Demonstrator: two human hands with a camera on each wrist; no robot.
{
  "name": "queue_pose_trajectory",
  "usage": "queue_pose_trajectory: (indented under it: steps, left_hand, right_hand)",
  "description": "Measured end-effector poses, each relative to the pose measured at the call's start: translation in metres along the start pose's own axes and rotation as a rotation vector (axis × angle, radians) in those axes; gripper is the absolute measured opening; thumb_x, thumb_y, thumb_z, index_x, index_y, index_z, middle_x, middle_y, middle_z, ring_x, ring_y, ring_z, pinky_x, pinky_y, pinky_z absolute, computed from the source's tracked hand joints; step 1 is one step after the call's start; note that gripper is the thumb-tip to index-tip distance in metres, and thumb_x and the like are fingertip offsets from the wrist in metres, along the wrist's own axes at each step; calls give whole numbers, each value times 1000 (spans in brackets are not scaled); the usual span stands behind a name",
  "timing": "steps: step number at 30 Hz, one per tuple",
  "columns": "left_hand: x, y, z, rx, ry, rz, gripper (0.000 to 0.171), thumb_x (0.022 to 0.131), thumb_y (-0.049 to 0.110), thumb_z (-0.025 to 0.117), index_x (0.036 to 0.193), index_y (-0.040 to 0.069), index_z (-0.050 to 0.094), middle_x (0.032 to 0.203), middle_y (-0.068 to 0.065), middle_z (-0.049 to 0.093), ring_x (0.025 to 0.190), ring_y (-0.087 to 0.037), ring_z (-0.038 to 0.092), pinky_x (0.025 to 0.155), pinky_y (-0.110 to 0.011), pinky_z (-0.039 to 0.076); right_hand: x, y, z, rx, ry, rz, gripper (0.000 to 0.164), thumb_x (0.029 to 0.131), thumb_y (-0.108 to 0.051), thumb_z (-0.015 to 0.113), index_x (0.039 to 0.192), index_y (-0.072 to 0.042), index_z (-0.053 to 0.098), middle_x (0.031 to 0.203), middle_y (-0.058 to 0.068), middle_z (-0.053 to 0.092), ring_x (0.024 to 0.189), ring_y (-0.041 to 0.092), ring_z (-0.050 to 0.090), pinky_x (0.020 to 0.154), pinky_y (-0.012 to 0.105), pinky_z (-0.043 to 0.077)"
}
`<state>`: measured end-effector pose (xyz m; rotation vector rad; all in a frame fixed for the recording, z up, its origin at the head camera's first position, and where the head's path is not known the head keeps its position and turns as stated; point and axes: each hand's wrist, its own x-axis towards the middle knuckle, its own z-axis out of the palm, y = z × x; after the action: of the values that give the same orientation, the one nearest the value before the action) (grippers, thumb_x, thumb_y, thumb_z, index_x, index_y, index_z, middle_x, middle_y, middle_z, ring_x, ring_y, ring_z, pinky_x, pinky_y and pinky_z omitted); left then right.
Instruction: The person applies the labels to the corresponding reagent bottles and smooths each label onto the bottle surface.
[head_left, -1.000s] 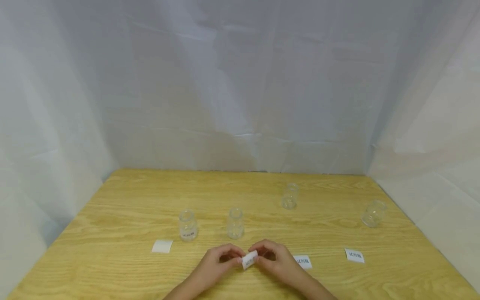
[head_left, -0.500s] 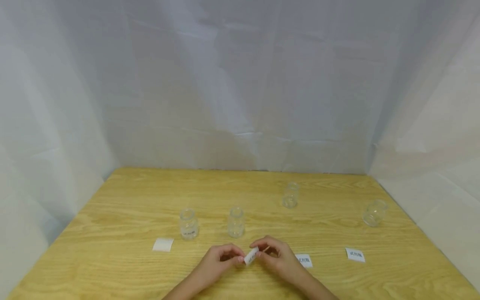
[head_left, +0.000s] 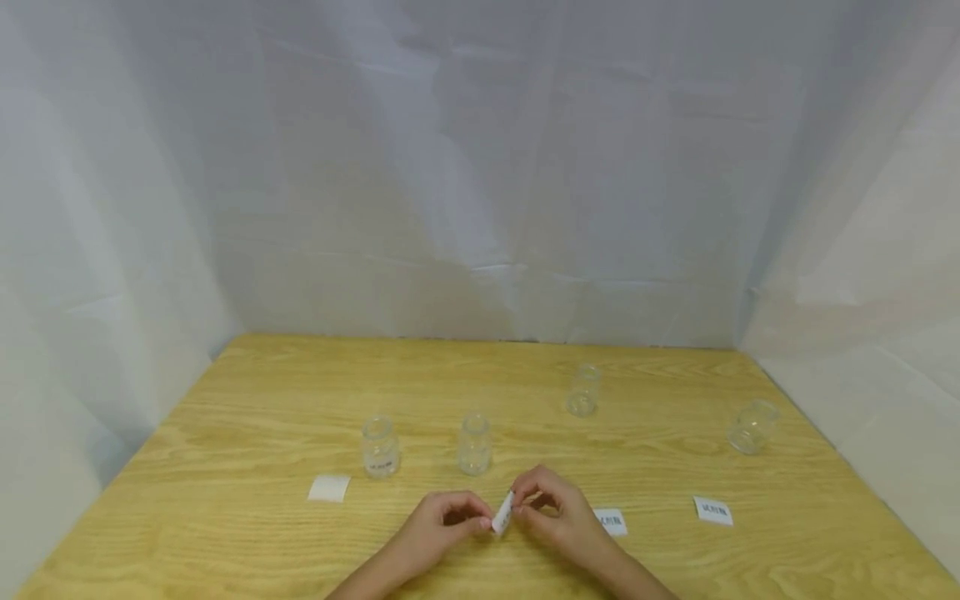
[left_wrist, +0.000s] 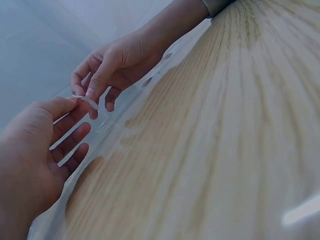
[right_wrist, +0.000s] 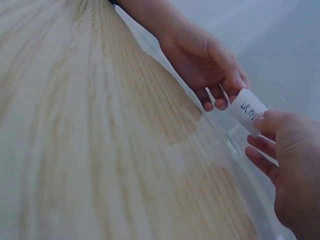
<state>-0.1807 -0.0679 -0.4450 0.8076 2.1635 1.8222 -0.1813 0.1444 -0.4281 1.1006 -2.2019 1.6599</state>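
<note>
Near the front of the table, a small white paper label [head_left: 502, 514] with dark printed characters is stretched between two hands. My left hand [head_left: 435, 529] pinches its lower left end between thumb and forefinger. The upper right end is pinched by my right hand [head_left: 558, 518]. From the right wrist camera the label [right_wrist: 248, 111] shows its printed side, part of it covered by the right thumb; the left wrist camera sees the label [left_wrist: 86, 101] almost edge-on and slightly curved. Just beyond the hands stands a clear glass jar [head_left: 474, 446].
Left of that jar stands another glass jar [head_left: 380, 450] bearing a printed label. Two more jars, a narrow jar [head_left: 583, 392] and a wide jar [head_left: 752, 427], are farther right. A blank white piece [head_left: 328, 488] and printed labels [head_left: 612, 522] [head_left: 713, 511] lie on the wooden table [head_left: 225, 533].
The label has turned between the hands and now appears steeper and narrower from the head camera. The right fingers have risen slightly; the left hand barely moves.
</note>
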Motion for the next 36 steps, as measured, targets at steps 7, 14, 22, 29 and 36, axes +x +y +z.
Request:
queue_pose_trajectory:
  steps: [7, 14, 22, 29, 36]
  left_hand:
    - [0, -1, 0, 28, 24, 31, 14, 90, 16, 59, 96, 4, 66, 91, -3, 65, 83, -12, 58, 72, -25, 48]
    - [0, -6, 1, 80, 16, 132, 13, 89, 13, 60, 95, 3, 66, 92, -5, 65, 85, -10, 57, 74, -26, 49]
    - [0, -9, 0, 132, 31, 189, 14, 89, 16, 60, 94, 4, 66, 92, -6, 65, 83, -9, 57, 72, -27, 50]
    - [-1, -5, 0, 123, 37, 208, 14, 88, 17, 61, 94, 6, 67, 91, -3, 65, 83, -10, 57, 71, -28, 51]
    - [-1, -6, 1, 119, 47, 231, 13, 88, 17, 61, 94, 7, 67, 92, -4, 66, 81, -10, 57, 70, -28, 50]
  right_hand:
    - [-3, -3, 4, 18, -95, 8, 17, 83, 7, 62, 98, 3, 57, 109, 26, 53, 101, 24, 55, 75, 40, 52]
    - [-4, -6, 11, 47, -129, -20, 20, 83, 6, 62, 102, 3, 55, 113, 26, 52, 100, 33, 55, 77, 42, 51]
    - [-4, -8, 12, 19, -77, 1, 13, 85, 6, 60, 96, 2, 58, 106, 22, 57, 97, 27, 58, 71, 35, 53]
    - [-3, -8, 13, 22, -70, -17, 15, 82, 7, 63, 95, 1, 58, 103, 19, 58, 95, 25, 58, 69, 37, 53]
    - [-2, -9, 13, 8, -58, 8, 10, 84, 6, 61, 92, -1, 59, 98, 16, 60, 91, 22, 59, 68, 34, 53]
